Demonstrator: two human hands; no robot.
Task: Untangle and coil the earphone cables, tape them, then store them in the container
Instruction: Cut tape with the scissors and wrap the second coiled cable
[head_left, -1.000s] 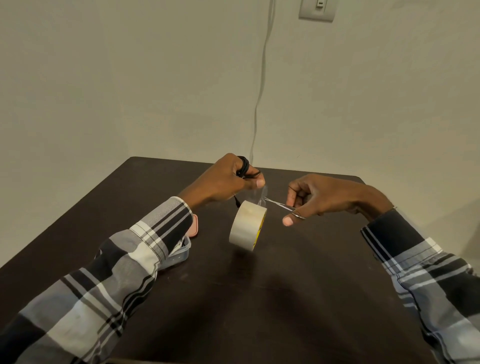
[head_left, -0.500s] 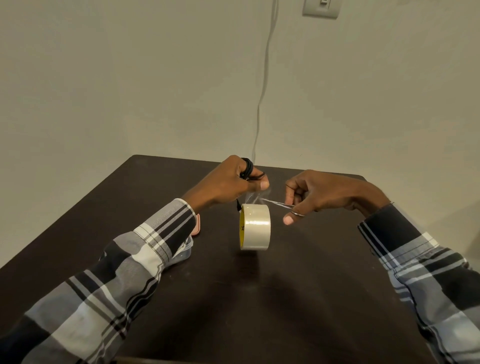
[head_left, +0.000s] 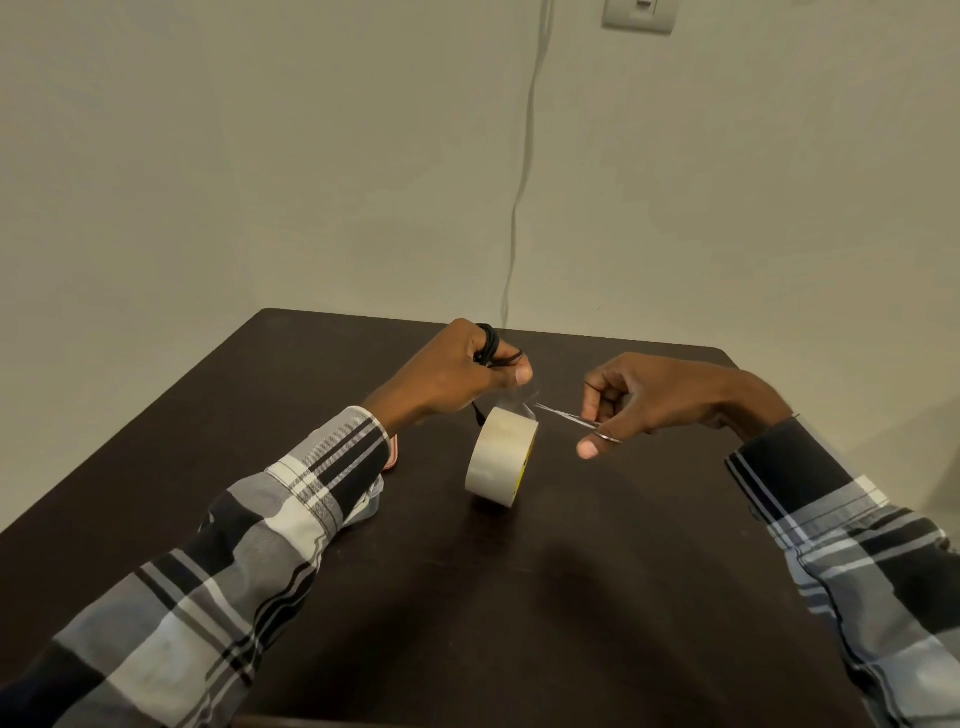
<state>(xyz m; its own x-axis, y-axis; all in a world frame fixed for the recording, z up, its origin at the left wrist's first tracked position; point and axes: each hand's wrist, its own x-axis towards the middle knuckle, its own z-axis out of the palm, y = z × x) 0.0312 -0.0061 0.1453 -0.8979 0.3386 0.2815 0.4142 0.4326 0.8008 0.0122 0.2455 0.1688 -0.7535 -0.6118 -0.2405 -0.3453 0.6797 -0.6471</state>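
Earphone cable (head_left: 488, 347), black and wound into a small coil, sits clamped in the person's left hand (head_left: 457, 379), looped over the top of the closed fingers, with one short end of it dangling below the fist. From the thumb and forefinger of that same hand a clear strip of tape runs down to the tape roll (head_left: 501, 456), which hangs just beneath the grip, tilted, close above the dark table (head_left: 571, 597); whether the roll touches the tabletop I cannot tell. Just to the right of the strip, the right hand (head_left: 654, 395) is closed around small scissors (head_left: 566, 415), thumb through one ring, the slim blades pointing left with their tips right at the tape above the roll. Behind the left forearm's checked sleeve (head_left: 291, 493), a clear container (head_left: 371, 506) with a pink piece beside it is mostly hidden.
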